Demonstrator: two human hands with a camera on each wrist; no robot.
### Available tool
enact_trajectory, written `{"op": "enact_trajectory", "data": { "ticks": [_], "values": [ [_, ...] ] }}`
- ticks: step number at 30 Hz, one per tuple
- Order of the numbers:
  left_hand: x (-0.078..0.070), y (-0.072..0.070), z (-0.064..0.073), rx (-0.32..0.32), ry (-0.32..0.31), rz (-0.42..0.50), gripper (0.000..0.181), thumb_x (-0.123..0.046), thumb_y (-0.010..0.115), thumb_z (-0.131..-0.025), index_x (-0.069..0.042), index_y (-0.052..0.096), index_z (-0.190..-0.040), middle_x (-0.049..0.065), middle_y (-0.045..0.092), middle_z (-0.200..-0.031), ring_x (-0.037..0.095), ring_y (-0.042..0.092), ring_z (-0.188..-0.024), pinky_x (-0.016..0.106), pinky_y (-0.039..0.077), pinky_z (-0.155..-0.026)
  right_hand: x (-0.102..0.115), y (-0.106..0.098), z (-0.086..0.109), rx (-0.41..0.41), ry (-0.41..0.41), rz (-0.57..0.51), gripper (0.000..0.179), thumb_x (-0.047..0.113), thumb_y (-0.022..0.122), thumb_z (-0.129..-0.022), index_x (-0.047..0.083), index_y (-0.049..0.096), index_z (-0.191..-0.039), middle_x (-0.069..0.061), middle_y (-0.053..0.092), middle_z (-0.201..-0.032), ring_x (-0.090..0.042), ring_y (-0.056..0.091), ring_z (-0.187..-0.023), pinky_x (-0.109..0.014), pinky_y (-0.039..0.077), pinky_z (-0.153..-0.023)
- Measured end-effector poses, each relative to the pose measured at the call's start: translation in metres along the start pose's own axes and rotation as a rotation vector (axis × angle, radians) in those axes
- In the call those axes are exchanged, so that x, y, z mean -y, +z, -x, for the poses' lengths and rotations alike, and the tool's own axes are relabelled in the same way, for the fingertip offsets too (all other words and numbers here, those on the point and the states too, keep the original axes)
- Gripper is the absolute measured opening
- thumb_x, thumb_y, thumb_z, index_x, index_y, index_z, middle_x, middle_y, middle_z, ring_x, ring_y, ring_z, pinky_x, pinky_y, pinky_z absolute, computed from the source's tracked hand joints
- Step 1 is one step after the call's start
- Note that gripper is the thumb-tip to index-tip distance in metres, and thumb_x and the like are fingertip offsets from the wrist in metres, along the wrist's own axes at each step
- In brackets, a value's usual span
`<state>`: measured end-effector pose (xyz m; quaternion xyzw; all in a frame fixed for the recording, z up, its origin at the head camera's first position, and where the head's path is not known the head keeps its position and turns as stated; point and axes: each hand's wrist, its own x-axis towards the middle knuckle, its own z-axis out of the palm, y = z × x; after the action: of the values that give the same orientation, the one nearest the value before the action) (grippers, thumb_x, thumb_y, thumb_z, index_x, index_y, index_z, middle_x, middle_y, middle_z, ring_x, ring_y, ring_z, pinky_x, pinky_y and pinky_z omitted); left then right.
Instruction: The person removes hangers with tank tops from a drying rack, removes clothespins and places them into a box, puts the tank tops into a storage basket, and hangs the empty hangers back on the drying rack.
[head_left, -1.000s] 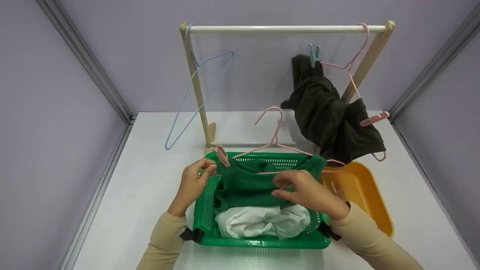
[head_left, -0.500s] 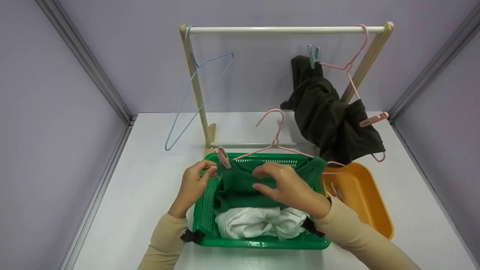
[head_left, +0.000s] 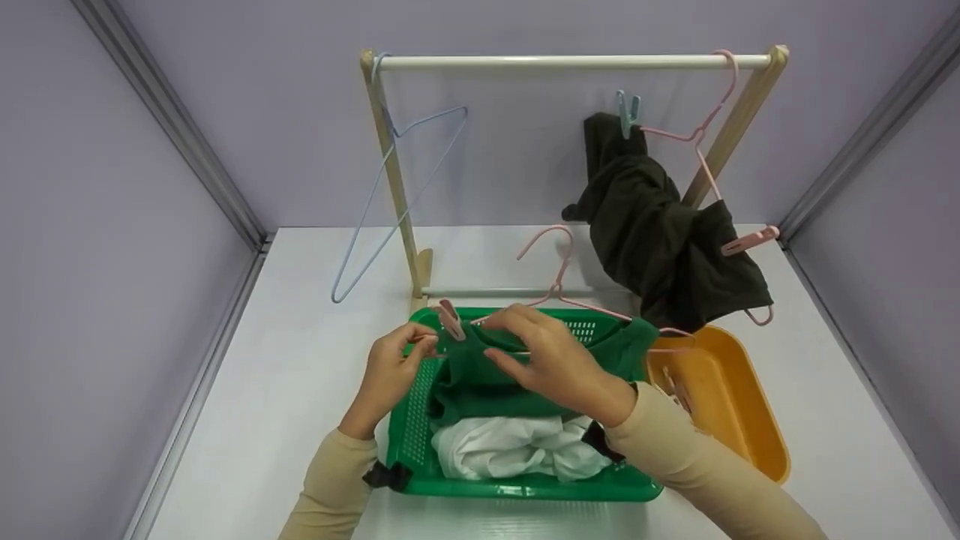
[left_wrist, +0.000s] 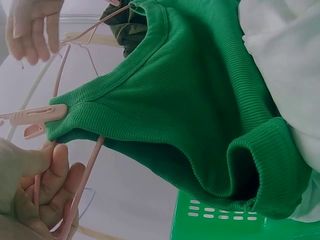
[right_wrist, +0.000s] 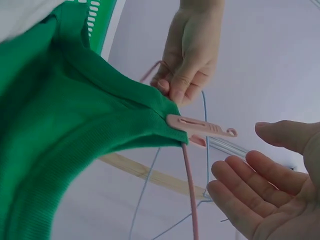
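The left hand point(head_left: 390, 371) pinched the left end of a pink hanger point(head_left: 559, 289) — a green shirt point(head_left: 480, 375) hung on it, over the far half of the green basket point(head_left: 409, 427). A pink clip point(head_left: 451, 319) held the shirt's left shoulder. The right hand point(head_left: 551, 360) hovered just beside that clip, fingers loose, holding nothing. White cloth point(head_left: 517, 446) lay in the basket's near part.

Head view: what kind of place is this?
Probably a staged laundry booth, not a home: plain lilac walls box a white table holding a small drying rack and a green basket of clothes.
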<state>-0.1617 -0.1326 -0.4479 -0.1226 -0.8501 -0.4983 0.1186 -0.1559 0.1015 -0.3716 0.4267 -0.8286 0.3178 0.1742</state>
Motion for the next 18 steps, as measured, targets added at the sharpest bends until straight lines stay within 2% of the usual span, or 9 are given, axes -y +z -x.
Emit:
{"op": "enact_trajectory", "data": {
  "ticks": [4,11,18],
  "values": [
    [-0.001,0.000,0.001,0.006,-0.009,-0.003,0.009,-0.013,0.062,-0.093,-0.006,0.067,-0.093,0.008,0.070,-0.086,0.018,0.067,-0.081,0.024,0.055,-0.073,0.000,0.002,-0.009,-0.037,-0.033,0.063,0.026,0.012,0.072,-0.087,0.004,0.062,-0.109,-0.009,0.066,-0.105,-0.020,0.068,-0.094,-0.032,0.057,-0.080],
    [-0.003,0.000,0.002,0.011,-0.021,0.031,0.010,-0.015,0.061,-0.093,-0.007,0.068,-0.094,0.009,0.070,-0.089,0.020,0.068,-0.082,0.034,0.058,-0.073,-0.001,0.010,-0.020,0.003,0.018,0.104,0.032,0.015,0.072,-0.087,0.002,0.061,-0.114,-0.012,0.067,-0.110,-0.022,0.069,-0.096,-0.031,0.057,-0.081],
    [-0.002,0.000,0.003,0.024,-0.029,0.049,0.013,-0.017,0.060,-0.094,-0.006,0.067,-0.095,0.011,0.071,-0.091,0.021,0.069,-0.083,0.026,0.057,-0.073,-0.001,0.019,-0.027,0.030,0.018,0.134,0.038,0.020,0.071,-0.088,0.002,0.060,-0.120,-0.013,0.067,-0.113,-0.023,0.069,-0.099,-0.032,0.058,-0.081]
  ]
}}
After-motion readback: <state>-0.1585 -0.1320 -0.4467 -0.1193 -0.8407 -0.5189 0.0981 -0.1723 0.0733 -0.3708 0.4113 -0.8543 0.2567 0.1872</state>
